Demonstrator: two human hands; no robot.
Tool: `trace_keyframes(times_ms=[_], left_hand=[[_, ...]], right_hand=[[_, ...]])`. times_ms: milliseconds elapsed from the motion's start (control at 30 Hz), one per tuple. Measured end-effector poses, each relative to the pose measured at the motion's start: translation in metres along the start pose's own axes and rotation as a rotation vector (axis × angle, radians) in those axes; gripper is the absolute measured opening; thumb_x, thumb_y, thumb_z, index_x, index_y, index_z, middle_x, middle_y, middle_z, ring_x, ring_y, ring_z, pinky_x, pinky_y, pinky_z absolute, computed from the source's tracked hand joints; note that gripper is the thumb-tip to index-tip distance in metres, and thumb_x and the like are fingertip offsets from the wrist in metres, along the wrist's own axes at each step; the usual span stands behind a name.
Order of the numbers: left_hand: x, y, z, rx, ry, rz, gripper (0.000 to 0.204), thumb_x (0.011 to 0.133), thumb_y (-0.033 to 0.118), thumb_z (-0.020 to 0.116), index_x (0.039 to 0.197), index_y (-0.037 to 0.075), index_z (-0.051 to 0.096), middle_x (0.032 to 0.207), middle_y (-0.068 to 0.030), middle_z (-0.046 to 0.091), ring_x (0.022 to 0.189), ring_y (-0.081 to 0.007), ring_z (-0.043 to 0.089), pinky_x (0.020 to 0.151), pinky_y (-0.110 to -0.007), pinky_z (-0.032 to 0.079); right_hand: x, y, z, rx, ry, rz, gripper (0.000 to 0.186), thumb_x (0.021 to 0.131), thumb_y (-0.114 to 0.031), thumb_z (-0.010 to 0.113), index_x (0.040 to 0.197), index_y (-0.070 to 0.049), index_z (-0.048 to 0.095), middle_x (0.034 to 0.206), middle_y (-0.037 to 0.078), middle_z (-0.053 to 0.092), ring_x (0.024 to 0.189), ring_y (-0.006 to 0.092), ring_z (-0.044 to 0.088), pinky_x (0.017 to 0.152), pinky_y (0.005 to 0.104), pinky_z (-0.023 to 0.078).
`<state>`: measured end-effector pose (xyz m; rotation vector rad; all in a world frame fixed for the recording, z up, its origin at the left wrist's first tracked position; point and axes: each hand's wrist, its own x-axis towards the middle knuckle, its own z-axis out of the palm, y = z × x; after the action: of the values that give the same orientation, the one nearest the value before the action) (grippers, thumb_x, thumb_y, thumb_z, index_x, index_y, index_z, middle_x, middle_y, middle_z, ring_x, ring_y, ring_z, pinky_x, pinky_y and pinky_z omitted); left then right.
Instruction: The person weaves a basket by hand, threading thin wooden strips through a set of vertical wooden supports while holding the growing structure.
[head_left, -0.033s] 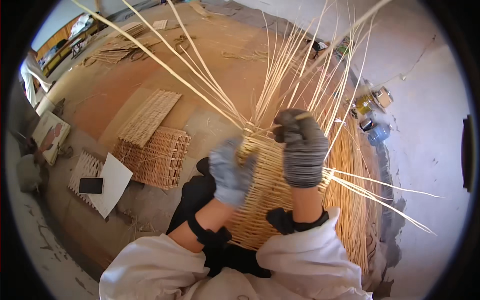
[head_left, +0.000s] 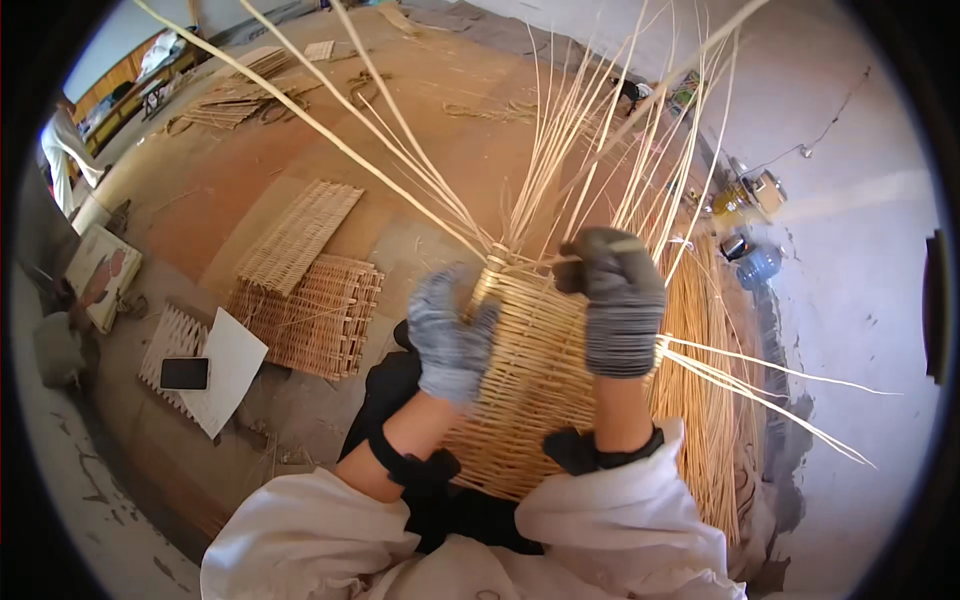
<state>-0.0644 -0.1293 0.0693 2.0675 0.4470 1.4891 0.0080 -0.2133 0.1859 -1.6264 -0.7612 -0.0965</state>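
Note:
On my lap lies a woven wicker panel (head_left: pixel 530 390), with long pale willow rods (head_left: pixel 545 165) fanning out from its far edge. My right hand (head_left: pixel 615 300), in a striped grey glove, is closed at the far right of the panel around a thin willow strand (head_left: pixel 540 264) running from the panel's far left corner. My left hand (head_left: pixel 450 335), gloved in lighter grey, is slightly blurred at the panel's left edge, thumb apart from the fingers, with nothing seen in it. Beside it the corner is wrapped with a bound strand (head_left: pixel 487 275).
A thick bundle of willow rods (head_left: pixel 700 400) lies along my right, near the wall. Finished wicker panels (head_left: pixel 310 310) rest on the floor at left, by a phone (head_left: pixel 184 374) and a white sheet (head_left: pixel 230 370). A blue water jug (head_left: pixel 760 268) stands far right. A person (head_left: pixel 68 150) is at far left.
My left hand has shifted left, off the wrapped corner, and its fingers have opened. My right hand, still closed, has moved slightly right and down.

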Motion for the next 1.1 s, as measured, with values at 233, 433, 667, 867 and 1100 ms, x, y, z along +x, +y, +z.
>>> trace_keyframes(times_ms=[233, 433, 667, 867, 1100], left_hand=[[0.026, -0.006, -0.008, -0.157, -0.360, 0.159, 0.040, 0.073, 0.013, 0.065, 0.109, 0.008, 0.051, 0.107, -0.0138, 0.053, 0.099, -0.0264, 0.051, 0.084, -0.032, 0.042], [0.029, 0.031, 0.037, 0.385, -0.808, 0.124, 0.076, 0.064, 0.064, 0.053, 0.124, 0.019, 0.042, 0.119, -0.0197, 0.042, 0.115, -0.0340, 0.035, 0.097, -0.046, 0.020], [0.021, 0.030, 0.030, 0.467, -0.683, 0.014, 0.069, 0.059, 0.047, 0.070, 0.118, 0.019, 0.049, 0.118, -0.0153, 0.043, 0.112, -0.0317, 0.036, 0.097, -0.045, 0.021], [0.029, 0.094, 0.072, 0.211, -0.772, 0.244, 0.066, 0.062, 0.054, 0.063, 0.116, 0.018, 0.049, 0.113, -0.0131, 0.049, 0.109, -0.0281, 0.042, 0.097, -0.050, 0.020], [0.026, 0.095, 0.074, 0.386, -1.104, 0.046, 0.064, 0.065, 0.060, 0.057, 0.115, 0.021, 0.051, 0.111, -0.0113, 0.051, 0.109, -0.0259, 0.043, 0.098, -0.049, 0.017]], right_hand=[[-0.010, 0.090, -0.034, 0.557, 0.183, 0.671, 0.015, 0.079, -0.010, 0.058, 0.089, -0.001, 0.055, 0.083, 0.015, 0.061, 0.063, 0.0263, 0.061, 0.053, 0.0335, 0.054], [0.051, 0.122, -0.053, -0.675, -0.156, -0.277, 0.026, 0.077, -0.011, 0.058, 0.100, -0.002, 0.052, 0.081, 0.012, 0.060, 0.065, 0.0244, 0.060, 0.059, 0.0328, 0.051], [0.000, 0.113, -0.109, 0.686, 0.152, 0.236, 0.044, 0.079, 0.002, 0.047, 0.120, 0.006, 0.031, 0.070, 0.011, 0.053, 0.059, 0.0229, 0.057, 0.049, 0.0317, 0.050], [0.034, 0.099, -0.173, -0.339, 0.026, 0.398, 0.027, 0.076, -0.014, 0.059, 0.099, -0.001, 0.056, 0.088, 0.015, 0.059, 0.077, 0.0280, 0.060, 0.066, 0.0351, 0.050], [0.035, 0.100, -0.168, -1.603, -0.307, 0.456, 0.025, 0.073, -0.021, 0.060, 0.094, -0.008, 0.062, 0.101, 0.016, 0.059, 0.095, 0.0295, 0.057, 0.076, 0.0363, 0.047]])
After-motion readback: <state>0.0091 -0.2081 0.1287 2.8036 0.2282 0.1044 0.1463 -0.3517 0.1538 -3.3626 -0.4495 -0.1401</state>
